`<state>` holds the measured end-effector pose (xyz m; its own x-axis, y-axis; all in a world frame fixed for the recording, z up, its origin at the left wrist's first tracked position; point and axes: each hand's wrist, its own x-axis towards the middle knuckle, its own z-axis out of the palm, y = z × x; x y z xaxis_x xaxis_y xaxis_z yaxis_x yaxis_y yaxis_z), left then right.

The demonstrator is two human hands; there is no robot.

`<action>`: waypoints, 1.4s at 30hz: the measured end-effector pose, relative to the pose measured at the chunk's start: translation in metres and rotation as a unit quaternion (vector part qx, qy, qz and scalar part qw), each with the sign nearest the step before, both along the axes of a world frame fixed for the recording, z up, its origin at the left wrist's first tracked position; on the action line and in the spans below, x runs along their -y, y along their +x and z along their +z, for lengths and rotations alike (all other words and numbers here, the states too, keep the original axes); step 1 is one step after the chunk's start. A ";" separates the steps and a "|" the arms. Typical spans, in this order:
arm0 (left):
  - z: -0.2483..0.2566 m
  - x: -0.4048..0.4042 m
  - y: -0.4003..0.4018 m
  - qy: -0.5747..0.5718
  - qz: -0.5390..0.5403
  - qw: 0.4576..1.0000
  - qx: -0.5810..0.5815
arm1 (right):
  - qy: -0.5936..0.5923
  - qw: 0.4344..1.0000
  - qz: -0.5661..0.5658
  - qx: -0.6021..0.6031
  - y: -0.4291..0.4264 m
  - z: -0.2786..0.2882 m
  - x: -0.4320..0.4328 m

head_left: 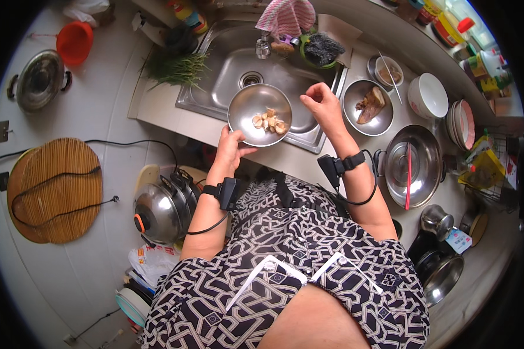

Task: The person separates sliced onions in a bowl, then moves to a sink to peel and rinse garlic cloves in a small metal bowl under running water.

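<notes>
My left hand [232, 148] grips the rim of a stainless steel bowl [246, 102] at its near left side. Several garlic cloves [269, 121], apparently with skins on, lie together in the bowl. It is held above the near edge of a steel sink [220, 72]. To the bowl's right, my right hand [323, 104] hovers over the sink's right side, thumb and fingertips drawn together. Nothing shows between those fingertips. Close beside that hand on the counter, a second steel bowl [384, 120] contains a piece of browned meat [372, 104].
Green stalks [174, 70] lie left of the sink, beneath the faucet's [263, 47] left side. At the right stand a steel wok [425, 192] with red chopsticks [408, 174], a white bowl [428, 96] and stacked dishes [463, 124]. Steel pots [157, 209] sit low on my left.
</notes>
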<state>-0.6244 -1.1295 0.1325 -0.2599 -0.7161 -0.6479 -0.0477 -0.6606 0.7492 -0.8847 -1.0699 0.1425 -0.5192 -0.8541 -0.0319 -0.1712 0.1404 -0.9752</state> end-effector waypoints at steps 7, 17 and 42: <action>-0.022 -0.003 0.039 0.035 0.033 0.999 -0.021 | 0.119 0.982 0.049 -0.138 0.000 -0.025 -0.005; -0.049 -0.016 0.092 0.081 0.154 0.982 -0.075 | 0.143 0.973 0.142 -0.109 0.010 -0.038 0.004; -0.056 0.022 0.061 -0.316 -0.091 0.872 0.362 | 0.094 0.985 0.118 -0.085 0.021 -0.042 0.002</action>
